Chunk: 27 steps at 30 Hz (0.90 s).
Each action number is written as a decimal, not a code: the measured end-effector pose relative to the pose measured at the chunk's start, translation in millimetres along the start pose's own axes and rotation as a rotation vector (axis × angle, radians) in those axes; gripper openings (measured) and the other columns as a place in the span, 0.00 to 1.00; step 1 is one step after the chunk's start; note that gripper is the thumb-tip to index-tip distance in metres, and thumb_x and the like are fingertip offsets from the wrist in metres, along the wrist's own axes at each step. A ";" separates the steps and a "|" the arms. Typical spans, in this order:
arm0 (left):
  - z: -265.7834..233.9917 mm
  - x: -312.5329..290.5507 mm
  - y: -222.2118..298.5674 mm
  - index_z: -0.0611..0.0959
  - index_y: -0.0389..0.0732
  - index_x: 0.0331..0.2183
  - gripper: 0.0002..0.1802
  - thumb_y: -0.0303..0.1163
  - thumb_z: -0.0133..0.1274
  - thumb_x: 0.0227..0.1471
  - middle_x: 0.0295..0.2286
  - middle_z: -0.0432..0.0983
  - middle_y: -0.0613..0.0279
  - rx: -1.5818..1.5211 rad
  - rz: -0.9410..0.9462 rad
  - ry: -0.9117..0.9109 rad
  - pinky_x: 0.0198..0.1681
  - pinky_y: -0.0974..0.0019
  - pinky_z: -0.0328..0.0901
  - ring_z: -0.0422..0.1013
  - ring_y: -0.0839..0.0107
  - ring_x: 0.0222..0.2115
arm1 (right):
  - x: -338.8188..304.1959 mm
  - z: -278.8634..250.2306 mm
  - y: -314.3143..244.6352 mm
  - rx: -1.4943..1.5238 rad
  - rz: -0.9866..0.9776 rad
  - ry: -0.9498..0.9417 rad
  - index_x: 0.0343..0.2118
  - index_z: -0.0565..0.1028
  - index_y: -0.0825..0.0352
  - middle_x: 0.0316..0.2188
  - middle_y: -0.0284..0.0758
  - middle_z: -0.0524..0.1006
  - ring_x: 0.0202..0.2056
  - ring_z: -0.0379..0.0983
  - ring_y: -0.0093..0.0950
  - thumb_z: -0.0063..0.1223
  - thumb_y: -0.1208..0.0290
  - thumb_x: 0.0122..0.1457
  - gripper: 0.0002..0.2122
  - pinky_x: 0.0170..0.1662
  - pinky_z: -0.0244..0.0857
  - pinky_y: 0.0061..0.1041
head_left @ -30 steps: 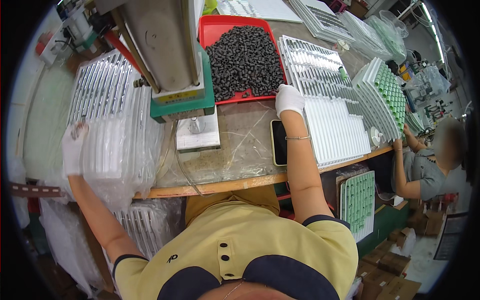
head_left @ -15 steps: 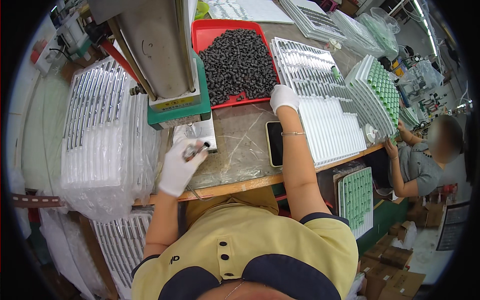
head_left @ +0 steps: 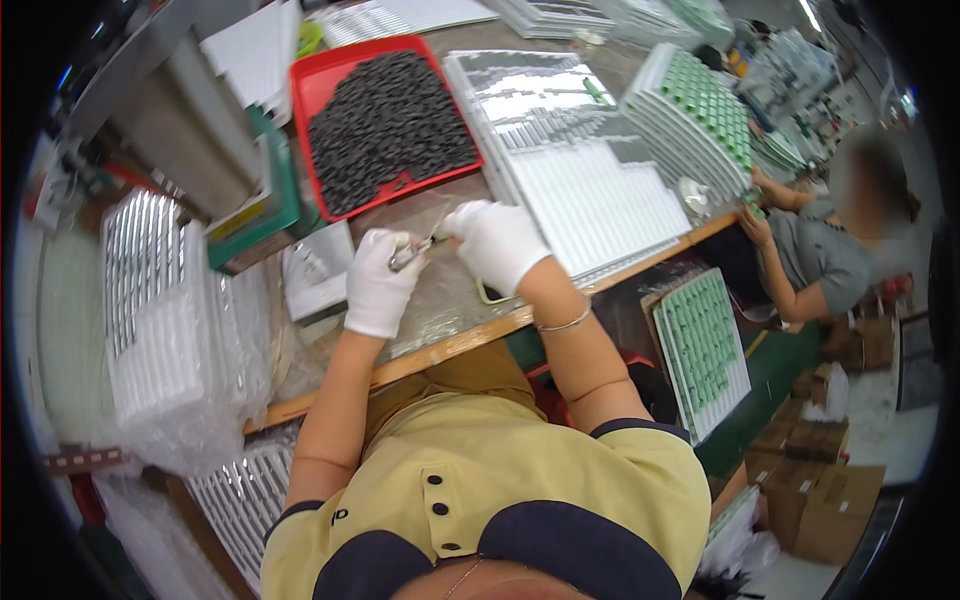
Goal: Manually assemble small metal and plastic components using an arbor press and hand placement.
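White gloves cover both hands, which meet above the table near the red tray. My left hand [head_left: 380, 285] is closed round a short silver metal tube [head_left: 408, 257]. A dark end of this tube points toward my right hand [head_left: 497, 247]. The right fingertips are pinched together close to that end. Whether a small black part sits between them is too blurred to tell. Beyond the hands, small black tubular fittings [head_left: 390, 130] lie heaped in the red tray [head_left: 340, 208]. To the left stands a green-based press [head_left: 262, 215], with a pale metal block [head_left: 318, 270] by its foot.
White ridged racks with silver tubes [head_left: 590, 190] stand right of the tray; plastic-wrapped racks [head_left: 160, 300] stand left. A phone [head_left: 492, 294] is mostly hidden under my right hand. Farther right, a co-worker [head_left: 800, 230] handles green parts by a rack [head_left: 700, 110]. The wooden table edge [head_left: 460, 335] runs before me.
My right hand has come from the tray's near right corner to the left hand. My left hand, with the tube, has moved away from the press, slightly right and up. The view has shifted.
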<state>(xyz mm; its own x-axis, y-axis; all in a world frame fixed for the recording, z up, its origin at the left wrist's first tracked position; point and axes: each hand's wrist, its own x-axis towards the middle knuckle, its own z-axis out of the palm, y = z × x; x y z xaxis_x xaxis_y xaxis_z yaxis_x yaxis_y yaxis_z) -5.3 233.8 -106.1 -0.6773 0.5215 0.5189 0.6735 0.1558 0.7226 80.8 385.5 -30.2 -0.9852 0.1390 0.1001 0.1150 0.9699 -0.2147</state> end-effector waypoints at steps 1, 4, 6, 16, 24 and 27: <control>5.0 -2.3 0.4 0.79 0.40 0.29 0.11 0.22 0.61 0.37 0.25 0.70 0.59 -0.012 0.021 -0.006 0.29 0.69 0.63 0.67 0.67 0.24 | 0.6 0.3 -0.4 -0.069 -0.004 -0.066 0.29 0.78 0.61 0.32 0.42 0.77 0.34 0.76 0.40 0.49 0.71 0.51 0.06 0.37 0.69 0.35; 13.6 -7.3 -2.3 0.79 0.41 0.28 0.11 0.25 0.62 0.38 0.25 0.71 0.64 0.021 0.046 -0.020 0.29 0.68 0.63 0.68 0.67 0.25 | -6.7 -15.4 23.3 0.084 0.145 -0.072 0.33 0.78 0.61 0.31 0.39 0.77 0.35 0.73 0.38 0.50 0.69 0.53 0.07 0.39 0.66 0.33; 12.0 -11.7 -13.4 0.78 0.39 0.31 0.10 0.26 0.61 0.44 0.24 0.70 0.70 -0.486 -0.485 -0.126 0.29 0.69 0.64 0.67 0.74 0.25 | -12.0 -31.8 63.8 0.241 0.326 0.043 0.34 0.78 0.62 0.32 0.41 0.78 0.35 0.74 0.39 0.48 0.71 0.54 0.08 0.40 0.66 0.32; -16.6 -9.9 -25.9 0.76 0.41 0.36 0.13 0.24 0.59 0.46 0.28 0.73 0.73 -0.625 -0.612 -0.152 0.29 0.80 0.61 0.64 0.85 0.24 | 4.5 -19.9 241.4 -0.106 1.124 0.156 0.43 0.76 0.61 0.45 0.39 0.75 0.46 0.73 0.37 0.55 0.58 0.52 0.17 0.46 0.68 0.37; -19.7 10.3 -18.4 0.79 0.41 0.36 0.11 0.24 0.57 0.46 0.25 0.69 0.77 -0.479 -0.395 0.008 0.25 0.80 0.55 0.60 0.88 0.23 | 17.0 -27.9 260.8 -0.223 1.060 0.064 0.41 0.78 0.61 0.43 0.42 0.76 0.46 0.72 0.40 0.47 0.65 0.55 0.13 0.47 0.67 0.35; -28.9 13.1 -9.8 0.80 0.41 0.36 0.11 0.23 0.58 0.45 0.25 0.70 0.77 -0.485 -0.484 -0.026 0.26 0.81 0.55 0.60 0.88 0.24 | 18.9 -27.2 267.6 -0.222 1.050 0.043 0.40 0.78 0.63 0.43 0.43 0.76 0.46 0.72 0.39 0.46 0.65 0.56 0.13 0.46 0.67 0.35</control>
<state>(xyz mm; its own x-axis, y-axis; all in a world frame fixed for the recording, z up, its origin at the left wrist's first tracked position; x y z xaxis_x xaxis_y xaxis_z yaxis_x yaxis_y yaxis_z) -29.4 214.9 -93.2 -0.8572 0.5089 0.0788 0.0838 -0.0132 0.9964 96.4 653.1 -59.3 -0.3753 0.9269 0.0030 0.9264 0.3752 -0.0321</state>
